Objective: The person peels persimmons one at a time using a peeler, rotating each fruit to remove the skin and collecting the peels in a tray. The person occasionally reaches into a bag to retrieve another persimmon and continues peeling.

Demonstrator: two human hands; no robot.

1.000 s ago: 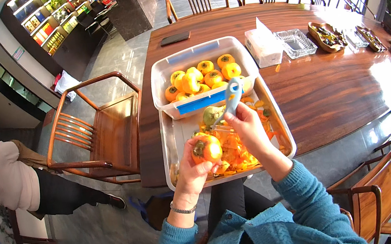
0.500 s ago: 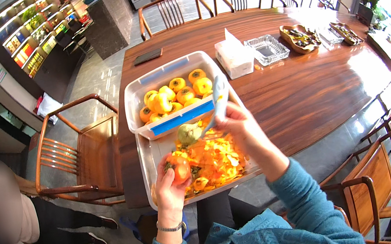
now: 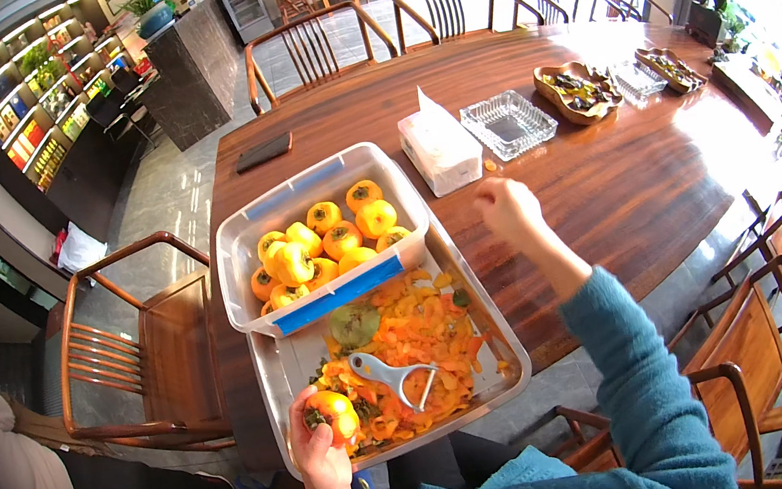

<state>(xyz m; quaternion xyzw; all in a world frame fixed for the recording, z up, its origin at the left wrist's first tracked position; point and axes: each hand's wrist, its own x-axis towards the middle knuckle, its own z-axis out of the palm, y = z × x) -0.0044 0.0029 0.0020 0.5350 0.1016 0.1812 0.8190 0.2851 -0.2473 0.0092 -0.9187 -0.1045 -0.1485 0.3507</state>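
My left hand (image 3: 322,449) grips an orange persimmon (image 3: 334,416) with a dark calyx, at the tray's near left corner. My right hand (image 3: 511,208) is raised over the table's edge, near the tissue pack, fingers curled together and nothing visible in them. A grey-blue peeler (image 3: 388,374) lies on a heap of orange peels (image 3: 423,326) in the metal tray (image 3: 509,369). At the heap's far left is a round greenish thing (image 3: 356,326). Unpeeled persimmons (image 3: 342,240), several in number, fill a clear plastic box (image 3: 238,237) resting across the tray's far end.
On the wooden table (image 3: 609,212) are a white tissue pack (image 3: 443,151), a glass ashtray (image 3: 507,125), wooden dishes (image 3: 579,92) and a dark phone-like slab (image 3: 264,152). Wooden chairs (image 3: 138,343) surround it. A person (image 3: 50,467) is at the left.
The peeler has left my right hand and now lies on the peels. That hand has moved away to the right of the tray. My left hand still holds the persimmon.
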